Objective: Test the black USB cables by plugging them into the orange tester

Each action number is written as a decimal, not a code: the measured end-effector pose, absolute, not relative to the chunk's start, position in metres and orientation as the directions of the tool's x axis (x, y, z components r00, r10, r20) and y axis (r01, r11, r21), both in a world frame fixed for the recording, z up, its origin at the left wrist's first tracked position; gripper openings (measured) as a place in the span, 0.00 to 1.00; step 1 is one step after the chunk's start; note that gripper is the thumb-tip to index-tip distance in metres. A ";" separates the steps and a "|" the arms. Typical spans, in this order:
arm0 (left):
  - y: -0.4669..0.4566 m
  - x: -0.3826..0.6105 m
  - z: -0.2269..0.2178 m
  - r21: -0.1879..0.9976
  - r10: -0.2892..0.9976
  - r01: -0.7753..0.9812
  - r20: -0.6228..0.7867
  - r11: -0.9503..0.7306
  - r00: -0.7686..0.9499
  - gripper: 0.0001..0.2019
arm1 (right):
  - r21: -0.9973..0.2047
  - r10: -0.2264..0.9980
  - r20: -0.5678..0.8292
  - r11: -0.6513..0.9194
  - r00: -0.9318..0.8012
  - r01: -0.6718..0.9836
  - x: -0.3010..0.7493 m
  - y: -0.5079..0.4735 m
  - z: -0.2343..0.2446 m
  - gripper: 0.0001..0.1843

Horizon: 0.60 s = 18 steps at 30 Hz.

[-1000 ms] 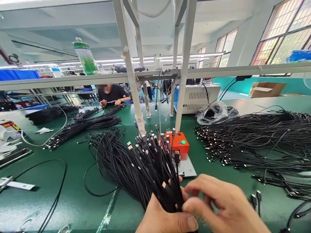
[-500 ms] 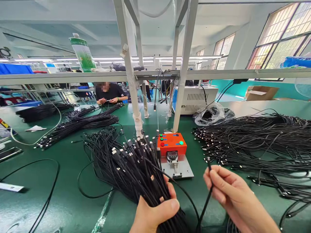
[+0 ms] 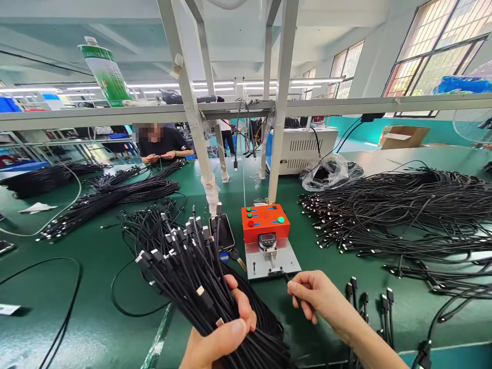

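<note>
A thick bundle of black USB cables (image 3: 200, 287) is gripped by my left hand (image 3: 225, 333), its thumb across the front and fingers wrapped behind. The metal plugs fan out toward the upper left. My right hand (image 3: 317, 297) pinches one black cable end (image 3: 286, 278) between thumb and fingers. That end points at the front of an orange test box with a metal base (image 3: 265, 223), close to the small fixture (image 3: 274, 270) below its round digital gauge (image 3: 267, 241). Whether the plug sits inside the fixture I cannot tell.
A large pile of black cables (image 3: 400, 215) covers the right side. More bundles (image 3: 126, 197) lie at the left. A phone (image 3: 223, 231) and keys (image 3: 237, 256) rest behind the held bundle. White shelf posts (image 3: 282, 102) rise behind the box. Across the table sits another person (image 3: 163, 141).
My right hand has moved left and forward, bringing the cable end from beside the box to its front fixture. My left hand has shifted left with the bundle, uncovering the phone and keys.
</note>
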<state>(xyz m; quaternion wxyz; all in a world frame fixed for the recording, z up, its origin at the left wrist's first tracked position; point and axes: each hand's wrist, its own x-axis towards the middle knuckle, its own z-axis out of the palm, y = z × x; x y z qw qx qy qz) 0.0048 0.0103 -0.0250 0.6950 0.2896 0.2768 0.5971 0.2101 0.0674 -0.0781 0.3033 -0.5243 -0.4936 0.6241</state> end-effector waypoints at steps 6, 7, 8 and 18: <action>0.011 0.004 -0.023 0.725 0.990 -0.678 -0.031 0.118 0.139 0.20 | -0.893 0.836 -0.448 -0.438 -0.317 0.107 0.202 0.080 -0.096 0.17; 0.011 0.004 -0.023 0.725 0.990 -0.678 -0.031 0.119 0.141 0.20 | -0.890 0.835 -0.451 -0.447 -0.314 0.090 0.201 0.081 -0.099 0.17; 0.011 0.005 -0.022 0.725 0.989 -0.678 -0.031 0.122 0.144 0.20 | -0.889 0.837 -0.452 -0.452 -0.308 0.073 0.200 0.082 -0.101 0.16; 0.015 0.004 -0.027 0.724 0.984 -0.679 -0.004 0.124 0.176 0.21 | -0.900 0.868 -0.422 -0.436 -0.261 0.007 0.189 0.077 -0.103 0.15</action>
